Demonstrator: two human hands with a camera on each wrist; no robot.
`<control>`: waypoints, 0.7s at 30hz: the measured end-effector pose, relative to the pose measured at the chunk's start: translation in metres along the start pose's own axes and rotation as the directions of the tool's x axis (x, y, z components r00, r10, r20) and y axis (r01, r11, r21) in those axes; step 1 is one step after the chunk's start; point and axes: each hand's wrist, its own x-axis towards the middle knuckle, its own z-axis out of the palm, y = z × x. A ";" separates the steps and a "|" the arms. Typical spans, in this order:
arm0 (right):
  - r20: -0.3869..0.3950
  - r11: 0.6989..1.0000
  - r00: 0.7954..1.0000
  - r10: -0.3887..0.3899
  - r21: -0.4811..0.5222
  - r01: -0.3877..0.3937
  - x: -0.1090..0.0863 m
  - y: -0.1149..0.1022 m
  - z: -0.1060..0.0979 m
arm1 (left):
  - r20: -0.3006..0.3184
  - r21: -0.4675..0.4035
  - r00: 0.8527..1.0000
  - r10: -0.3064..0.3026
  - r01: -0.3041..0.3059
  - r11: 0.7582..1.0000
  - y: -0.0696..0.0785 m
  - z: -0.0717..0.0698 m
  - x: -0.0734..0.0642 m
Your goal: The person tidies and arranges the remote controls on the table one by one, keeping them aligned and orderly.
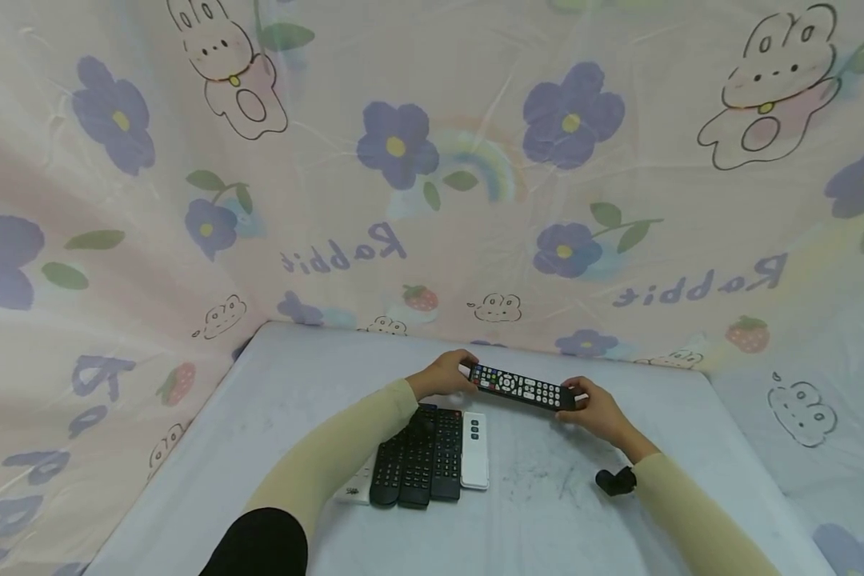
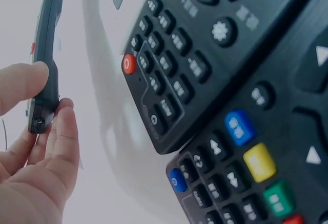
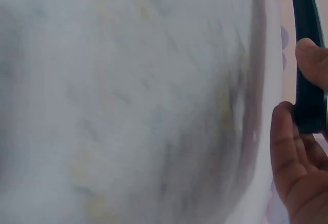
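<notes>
A black remote control with pale buttons is held crosswise by both hands near the back of the table. My left hand pinches its left end; in the left wrist view the thumb presses one side, with fingers behind. At the other end, my right hand grips it between thumb and fingers, as the right wrist view shows on the remote. Below the left hand, several black remotes lie side by side on the table. A white remote lies at the right of that row.
At the row's left, a white object is partly hidden by the left sleeve. The white-covered table meets a patterned curtain at the back and sides. A black device sits at the right wrist.
</notes>
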 end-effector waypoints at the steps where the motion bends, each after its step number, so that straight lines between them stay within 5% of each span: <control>1: 0.005 1.000 1.000 0.000 0.008 0.000 -0.001 0.000 0.001 | -0.005 -0.005 1.000 -0.005 0.004 1.000 0.000 -0.001 0.000; 21: 0.083 0.997 0.995 -0.051 0.057 0.046 -0.049 -0.030 0.033 | -0.025 -0.004 1.000 -0.014 0.014 1.000 0.001 -0.002 0.001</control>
